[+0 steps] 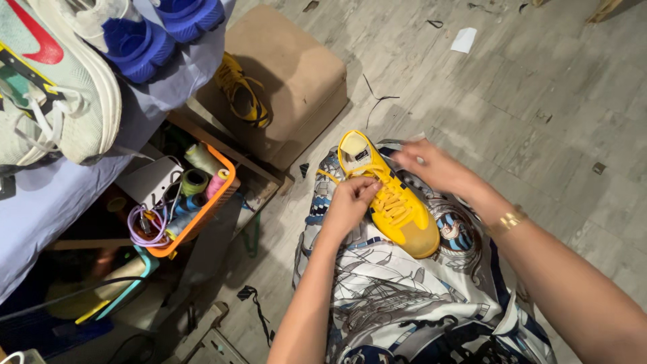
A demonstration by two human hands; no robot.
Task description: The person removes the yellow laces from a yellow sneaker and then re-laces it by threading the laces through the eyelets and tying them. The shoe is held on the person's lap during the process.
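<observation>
Lacing is the step I judge to be in hand: a bright yellow low-top sneaker (394, 202) lies on my lap, over a white and blue patterned cloth (397, 296), toe toward me. My left hand (349, 202) is clenched, pinching a yellow lace (330, 178) beside the eyelets. My right hand (431, 165) hovers near the collar; it is blurred, so I cannot tell whether it grips anything. To do this well, I would keep the lace flat, pull evenly and steady the shoe. An orange plastic basket of thread spools (226, 192) sits well apart, at left.
</observation>
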